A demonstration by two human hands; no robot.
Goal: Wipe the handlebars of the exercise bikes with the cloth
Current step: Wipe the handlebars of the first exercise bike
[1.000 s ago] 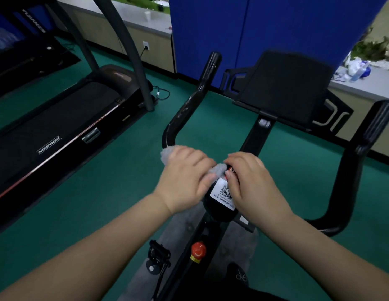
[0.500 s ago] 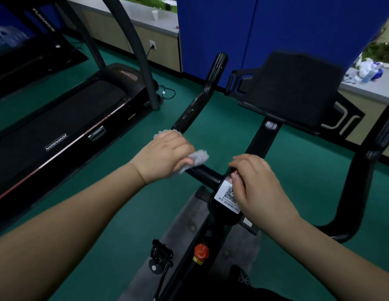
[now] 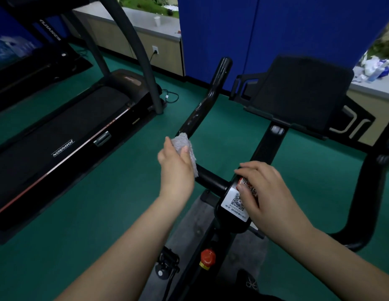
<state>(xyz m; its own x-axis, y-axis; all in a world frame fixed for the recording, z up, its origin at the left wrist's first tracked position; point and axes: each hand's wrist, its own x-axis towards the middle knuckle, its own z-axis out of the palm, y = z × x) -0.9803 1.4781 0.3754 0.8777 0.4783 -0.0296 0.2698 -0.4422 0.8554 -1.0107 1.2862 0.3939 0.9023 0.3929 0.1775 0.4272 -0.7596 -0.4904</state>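
Grey terry cloth (image 3: 184,148) is what I am working with, wrapped under my left hand (image 3: 176,164) at the bend of the left handlebar (image 3: 207,98), just left of the bike's centre. My fingers are closing it around the tube; I am aiming to keep it wrapped while sliding toward the far tip. My right hand (image 3: 263,192) is resting flat and empty on the stickered stem (image 3: 234,205), steadying the bike. Glossy black, the bar is looking streaked farther up. Right handlebar (image 3: 369,192) is waiting.
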